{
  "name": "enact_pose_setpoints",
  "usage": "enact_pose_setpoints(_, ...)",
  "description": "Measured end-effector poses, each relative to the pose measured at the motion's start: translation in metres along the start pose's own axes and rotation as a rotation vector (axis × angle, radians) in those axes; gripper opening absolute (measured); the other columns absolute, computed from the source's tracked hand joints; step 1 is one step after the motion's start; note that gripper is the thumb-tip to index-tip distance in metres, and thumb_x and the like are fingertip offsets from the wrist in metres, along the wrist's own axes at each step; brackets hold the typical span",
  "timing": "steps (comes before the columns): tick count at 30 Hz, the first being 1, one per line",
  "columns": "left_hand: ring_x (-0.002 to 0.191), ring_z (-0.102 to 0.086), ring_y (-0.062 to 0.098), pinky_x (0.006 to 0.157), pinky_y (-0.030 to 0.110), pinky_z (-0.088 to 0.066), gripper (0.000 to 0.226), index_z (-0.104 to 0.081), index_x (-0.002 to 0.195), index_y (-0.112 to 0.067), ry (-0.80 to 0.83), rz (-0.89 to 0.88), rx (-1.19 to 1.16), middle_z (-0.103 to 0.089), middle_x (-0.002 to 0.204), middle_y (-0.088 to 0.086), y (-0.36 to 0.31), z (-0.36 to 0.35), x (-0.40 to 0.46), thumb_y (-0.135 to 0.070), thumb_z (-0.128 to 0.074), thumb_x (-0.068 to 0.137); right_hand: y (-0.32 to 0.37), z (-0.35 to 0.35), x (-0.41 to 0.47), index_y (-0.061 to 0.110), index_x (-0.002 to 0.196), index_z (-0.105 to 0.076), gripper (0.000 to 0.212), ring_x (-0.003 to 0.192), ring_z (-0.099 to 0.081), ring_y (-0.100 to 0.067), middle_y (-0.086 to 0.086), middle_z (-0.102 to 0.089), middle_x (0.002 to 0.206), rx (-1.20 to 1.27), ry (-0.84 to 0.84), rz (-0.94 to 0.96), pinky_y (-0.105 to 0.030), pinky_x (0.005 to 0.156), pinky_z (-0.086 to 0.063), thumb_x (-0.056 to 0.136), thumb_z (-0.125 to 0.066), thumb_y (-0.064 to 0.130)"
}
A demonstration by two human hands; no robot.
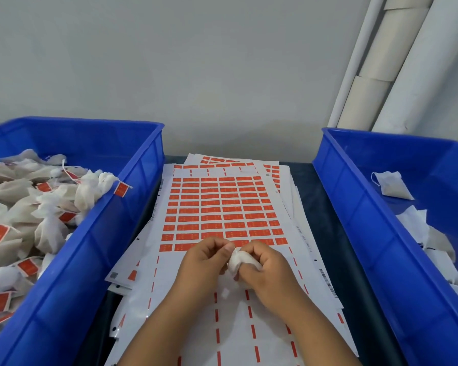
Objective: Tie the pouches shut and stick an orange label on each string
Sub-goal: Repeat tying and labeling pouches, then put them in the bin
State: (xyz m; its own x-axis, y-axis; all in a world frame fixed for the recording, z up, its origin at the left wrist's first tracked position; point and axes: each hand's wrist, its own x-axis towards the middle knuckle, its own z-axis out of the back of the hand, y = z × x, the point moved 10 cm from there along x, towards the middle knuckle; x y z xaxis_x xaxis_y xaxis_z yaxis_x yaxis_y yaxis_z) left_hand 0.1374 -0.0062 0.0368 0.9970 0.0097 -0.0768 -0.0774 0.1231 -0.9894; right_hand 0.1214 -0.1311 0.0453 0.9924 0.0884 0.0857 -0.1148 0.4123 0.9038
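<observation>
A small white pouch (236, 261) is bunched between both hands, low in the middle of the view. My left hand (206, 260) pinches it at its top with thumb and fingers. My right hand (266, 265) curls round its other side and hides most of it. The hands hover over a sheet of orange labels (217, 207) lying on a stack of label sheets. Whether the string is knotted is hidden by the fingers.
A blue bin (122, 207) at the left holds several tied pouches with orange labels (50, 207). A blue bin (354, 207) at the right holds untied white pouches (390, 184). White rolls (397, 62) lean on the wall at the back right.
</observation>
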Motion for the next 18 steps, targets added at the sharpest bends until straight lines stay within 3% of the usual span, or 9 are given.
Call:
enact_pose_setpoints(5,0.053,-0.051,0.011,0.052,0.017,-0.047,0.018,-0.072,0.075,-0.022,0.034,0.157,-0.098,-0.064,0.06,0.0,0.016,-0.005,-0.001,-0.025,-0.06,0.088,0.006,0.009,0.0,0.036,0.08,-0.054,0.022,0.087,-0.052,0.015,0.037,-0.056,0.082,0.022,-0.092,0.082,0.0,0.06,-0.042,0.083,-0.069,0.02)
enact_pose_setpoints(13,0.051,-0.049,0.011,0.05,0.018,-0.045,0.019,-0.069,0.074,-0.016,0.012,0.219,-0.06,-0.057,0.051,-0.004,0.023,-0.005,0.0,-0.017,-0.058,0.09,0.004,0.017,0.001,0.039,0.082,-0.059,0.016,0.089,-0.052,0.02,0.044,-0.057,0.084,0.075,-0.174,0.072,0.003,0.061,-0.04,0.086,-0.067,0.027)
enact_pose_setpoints(16,0.053,-0.05,0.011,0.05,0.017,-0.045,0.017,-0.067,0.074,-0.017,-0.01,0.2,-0.037,-0.059,0.058,-0.002,0.021,-0.004,0.0,-0.019,-0.059,0.089,-0.001,0.019,0.001,0.037,0.083,-0.061,0.01,0.088,-0.054,0.019,0.042,-0.059,0.084,0.142,-0.2,0.024,0.002,0.057,-0.041,0.087,-0.066,0.029)
enact_pose_setpoints(18,0.062,-0.055,0.011,0.051,0.014,-0.044,0.009,-0.064,0.079,-0.021,-0.071,0.141,0.001,-0.062,0.07,-0.003,0.014,0.001,-0.001,-0.023,-0.063,0.087,-0.011,0.023,0.001,0.035,0.083,-0.062,0.007,0.084,-0.06,0.01,0.038,-0.061,0.081,0.234,-0.252,-0.059,0.0,0.053,-0.041,0.086,-0.067,0.031)
